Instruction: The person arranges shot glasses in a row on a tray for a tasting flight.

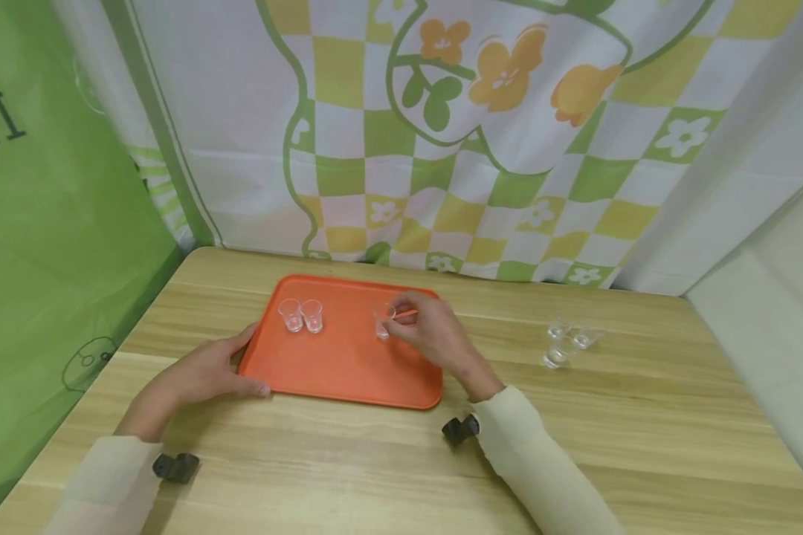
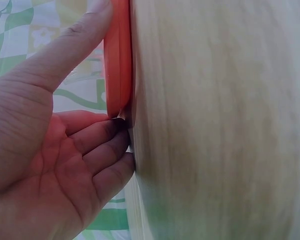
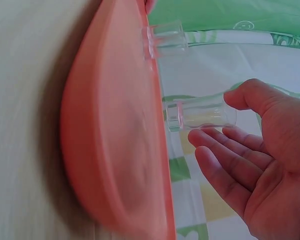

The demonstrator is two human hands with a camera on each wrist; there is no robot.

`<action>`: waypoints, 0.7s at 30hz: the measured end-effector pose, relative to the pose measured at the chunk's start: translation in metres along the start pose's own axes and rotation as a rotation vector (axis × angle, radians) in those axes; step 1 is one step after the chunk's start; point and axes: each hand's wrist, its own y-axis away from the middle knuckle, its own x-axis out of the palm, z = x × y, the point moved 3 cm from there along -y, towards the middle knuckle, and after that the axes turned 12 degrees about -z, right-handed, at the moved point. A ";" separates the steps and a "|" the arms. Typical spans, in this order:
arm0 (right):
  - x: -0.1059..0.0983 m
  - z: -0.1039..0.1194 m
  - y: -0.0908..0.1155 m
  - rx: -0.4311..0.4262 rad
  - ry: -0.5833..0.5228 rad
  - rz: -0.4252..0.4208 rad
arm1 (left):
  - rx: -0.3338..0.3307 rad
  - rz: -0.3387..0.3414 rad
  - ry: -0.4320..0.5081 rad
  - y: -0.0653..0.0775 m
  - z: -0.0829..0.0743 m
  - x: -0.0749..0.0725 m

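Observation:
An orange tray lies on the wooden table. My left hand holds its left end, thumb along the rim and fingers around the corner; in the left wrist view the fingertips reach down to the tabletop. With thumb and fingertips my right hand pinches the rim of a small clear shot glass, which is upright over the tray's right part. I cannot tell whether its base touches the tray. Two more shot glasses stand side by side at the tray's left.
Several clear shot glasses are grouped on the table right of the tray. Behind the table hangs a checked curtain with flowers. Green fabric hangs on the left.

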 end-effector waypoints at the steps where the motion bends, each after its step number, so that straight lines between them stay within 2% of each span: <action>1: 0.002 0.001 -0.001 0.001 -0.001 0.001 | 0.002 -0.002 0.000 0.000 0.000 0.000; 21: 0.040 0.016 -0.017 0.025 -0.001 0.063 | -0.002 0.006 0.000 -0.001 0.001 0.000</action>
